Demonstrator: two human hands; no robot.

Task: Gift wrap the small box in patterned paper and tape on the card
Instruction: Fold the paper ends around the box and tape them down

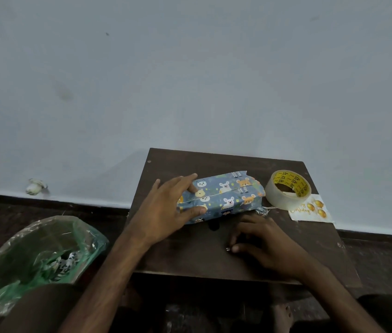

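A pale grey wall (190,68) fills the upper half of the view and meets a dark floor (45,207) along a dark skirting strip. A dark brown tabletop (190,258) stands against the wall, right of centre. On the floor to its left is a bin (2,280) lined with a green plastic bag, with printed paper scraps (67,261) at the bottom.

The wrapped box (228,195) lies flat near the middle of the tabletop, its long side running left to right. It is covered in blue patterned paper (245,186) printed with bears and mice, and a seam runs along its top. The paper at its right end stands up loose and uneven.

The left hand (166,207) comes in from the lower left. Its grip clasps the left end of the box, with the fingers over the top and the thumb against the near side. The right hand (267,243) rests on the tabletop just in front of the box and apart from it, with the fingers bent down and the thumb tip beside a tiny shiny bit. I cannot tell whether this grip is pinching that bit or holds nothing.

A tape roll (277,199) of clear tape with a yellow core lies flat just right of the box. Its near edge overlaps a white card (315,211) printed with gold balloons at the tabletop's right edge. A crumpled pale scrap (35,186) lies on the floor by the wall, far left.
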